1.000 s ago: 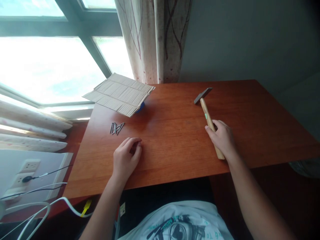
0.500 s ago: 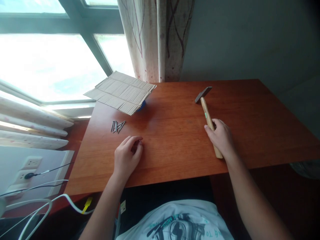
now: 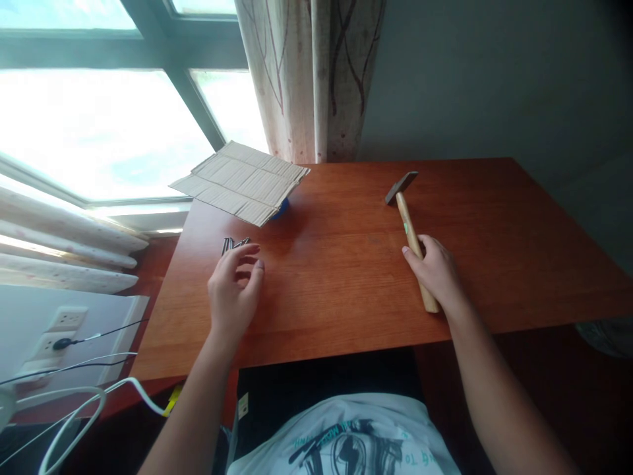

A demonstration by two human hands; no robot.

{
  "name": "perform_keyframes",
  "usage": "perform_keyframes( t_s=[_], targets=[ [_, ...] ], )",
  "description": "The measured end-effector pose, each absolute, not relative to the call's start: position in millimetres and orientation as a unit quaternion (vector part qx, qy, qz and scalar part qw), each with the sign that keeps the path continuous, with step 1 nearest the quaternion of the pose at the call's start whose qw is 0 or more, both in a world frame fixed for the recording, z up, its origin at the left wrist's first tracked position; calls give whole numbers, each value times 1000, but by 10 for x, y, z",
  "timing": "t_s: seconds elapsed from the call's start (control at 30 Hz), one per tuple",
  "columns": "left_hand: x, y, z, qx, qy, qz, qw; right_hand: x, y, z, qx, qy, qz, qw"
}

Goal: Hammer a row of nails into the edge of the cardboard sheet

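Observation:
My left hand (image 3: 232, 290) hovers over the reddish wooden table (image 3: 346, 264), fingers apart and curled, empty, fingertips just short of a small bunch of steel nails (image 3: 235, 243) that it partly hides. My right hand (image 3: 438, 274) lies wrapped on the wooden handle of a hammer (image 3: 408, 224), which rests flat on the table with its dark metal head (image 3: 401, 187) pointing away from me.
A flat sheet of corrugated cardboard (image 3: 242, 183) sits at the table's far left corner over something blue (image 3: 281, 210). A curtain (image 3: 311, 79) and window are behind. White cables (image 3: 74, 409) and wall sockets (image 3: 59, 330) lie lower left.
My left hand has lifted off the table and moved left and forward, up to the nails. My right hand and the hammer have stayed put.

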State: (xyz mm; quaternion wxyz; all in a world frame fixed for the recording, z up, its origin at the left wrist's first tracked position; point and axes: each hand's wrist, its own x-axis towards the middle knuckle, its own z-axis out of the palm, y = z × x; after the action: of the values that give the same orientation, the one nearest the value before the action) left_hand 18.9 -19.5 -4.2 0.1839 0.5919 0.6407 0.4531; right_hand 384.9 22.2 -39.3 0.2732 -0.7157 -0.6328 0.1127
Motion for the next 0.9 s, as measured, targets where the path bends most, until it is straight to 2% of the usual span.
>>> perform_keyframes(
  t_s=[0.17,0.3,0.57,0.9],
  targets=[
    [151,86,335,638,622,454,23,3853,196,-372,-714,-632,128,275],
    [104,453,586,656,640,398,-38,3857,160,-360,-711,-620,149,296],
    [-5,1128,589,708,685,171,-15,4003,70,-366,-712,-591,168,340],
    [3,1126,518,716,682,150,-7,4033,-13,-217,-712,-576,162,367]
  ],
)
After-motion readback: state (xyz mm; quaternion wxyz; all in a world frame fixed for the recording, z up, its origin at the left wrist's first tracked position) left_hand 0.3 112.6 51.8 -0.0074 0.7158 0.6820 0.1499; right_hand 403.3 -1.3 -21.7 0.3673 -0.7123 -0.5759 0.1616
